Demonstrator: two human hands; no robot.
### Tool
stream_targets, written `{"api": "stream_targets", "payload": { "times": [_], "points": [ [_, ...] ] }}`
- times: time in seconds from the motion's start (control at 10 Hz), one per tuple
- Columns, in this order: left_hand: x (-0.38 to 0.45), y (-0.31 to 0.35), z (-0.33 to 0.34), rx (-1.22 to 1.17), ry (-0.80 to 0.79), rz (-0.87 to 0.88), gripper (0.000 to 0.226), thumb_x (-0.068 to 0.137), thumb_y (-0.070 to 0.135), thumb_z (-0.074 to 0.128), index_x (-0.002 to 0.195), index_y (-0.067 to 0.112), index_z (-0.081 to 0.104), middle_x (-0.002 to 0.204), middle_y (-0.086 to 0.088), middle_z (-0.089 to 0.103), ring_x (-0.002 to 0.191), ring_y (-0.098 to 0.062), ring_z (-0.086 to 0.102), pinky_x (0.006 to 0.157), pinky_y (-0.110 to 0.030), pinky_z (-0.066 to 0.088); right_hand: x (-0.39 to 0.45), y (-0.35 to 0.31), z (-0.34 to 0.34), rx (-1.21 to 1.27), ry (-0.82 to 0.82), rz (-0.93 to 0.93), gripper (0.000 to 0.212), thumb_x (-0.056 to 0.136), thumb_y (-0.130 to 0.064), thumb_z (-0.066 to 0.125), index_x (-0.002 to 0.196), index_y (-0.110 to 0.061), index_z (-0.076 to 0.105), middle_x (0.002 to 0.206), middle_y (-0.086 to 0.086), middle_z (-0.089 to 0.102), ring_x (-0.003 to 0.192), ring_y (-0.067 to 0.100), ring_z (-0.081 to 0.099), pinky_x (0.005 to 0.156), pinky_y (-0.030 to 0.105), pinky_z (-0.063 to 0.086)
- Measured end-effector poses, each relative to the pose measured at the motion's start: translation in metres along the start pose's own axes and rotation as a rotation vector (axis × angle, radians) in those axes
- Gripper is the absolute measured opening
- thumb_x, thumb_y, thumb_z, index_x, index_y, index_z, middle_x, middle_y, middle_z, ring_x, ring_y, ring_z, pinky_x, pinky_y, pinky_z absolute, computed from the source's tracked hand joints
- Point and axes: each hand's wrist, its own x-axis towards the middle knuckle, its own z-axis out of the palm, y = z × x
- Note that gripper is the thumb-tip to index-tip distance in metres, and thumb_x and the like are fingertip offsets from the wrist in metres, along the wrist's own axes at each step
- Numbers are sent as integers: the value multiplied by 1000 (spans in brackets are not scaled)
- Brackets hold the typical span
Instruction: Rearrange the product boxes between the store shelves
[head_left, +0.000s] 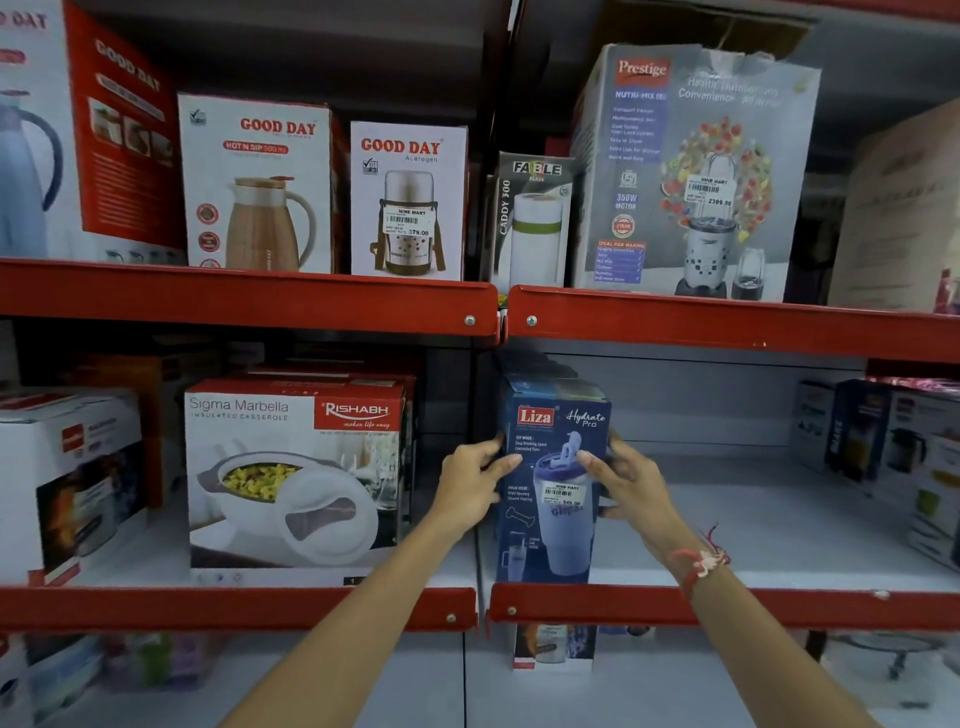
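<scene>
free: bare shelf (727, 525) right of Liza box (553, 488) | blocked: casserole box (293, 478) left

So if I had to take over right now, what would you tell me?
Left hand and right hand both grip the sides of the tall blue Liza Hydrate Pro tumbler box. It stands upright at the left end of the red-edged middle shelf, right bay, beside the white Rishabh casserole box. Whether it is being placed or taken, I cannot tell. Other boxes sit untouched.
</scene>
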Motion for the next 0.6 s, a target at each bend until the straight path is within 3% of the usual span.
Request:
{"api": "stream_targets", "payload": {
  "times": [0.1,0.2,0.3,0.4,0.5,0.6],
  "points": [
    [4,-1,3,1,3,6,29,94,19,56,121,11,61,108,-3,68,91,-8,63,65,-22,58,4,1,-2,-2,4,14,36,89,-29,66,122,-39,59,117,5,71,105,27,68,75,49,61],
    [5,-2,4,10,6,6,30,94,18,55,123,11,59,107,1,66,89,-3,63,61,-18,57,6,-1,-2,-35,-19,25,34,90,-30,64,120,-44,57,119,5,70,109,29,66,81,55,59],
    [8,-3,3,23,5,13,33,94,17,55,126,10,57,105,2,65,80,7,59,51,-10,54,4,-5,0,-53,-18,37,45,92,-30,62,134,-38,50,126,8,67,115,31,63,85,59,56],
    [6,0,1,69,-35,-5,36,94,20,56,129,10,54,115,-2,66,83,2,60,53,-9,52,-5,-13,1,-149,9,30,66,90,-34,64,147,-35,32,133,9,62,117,29,61,86,49,56],
    [-7,6,-4,210,-14,56,54,92,31,57,139,7,44,134,-12,60,109,-17,63,82,-21,55,-20,-25,8,-417,166,-47,80,83,-45,68,149,-19,31,139,11,58,121,30,59,90,41,53],
    [-26,21,-21,424,154,317,54,93,39,53,137,9,47,135,-8,59,120,-21,60,102,-30,48,-38,-50,16,-809,373,-247,62,85,-54,62,135,-19,52,125,8,67,107,29,66,80,39,56]
  ]
}}
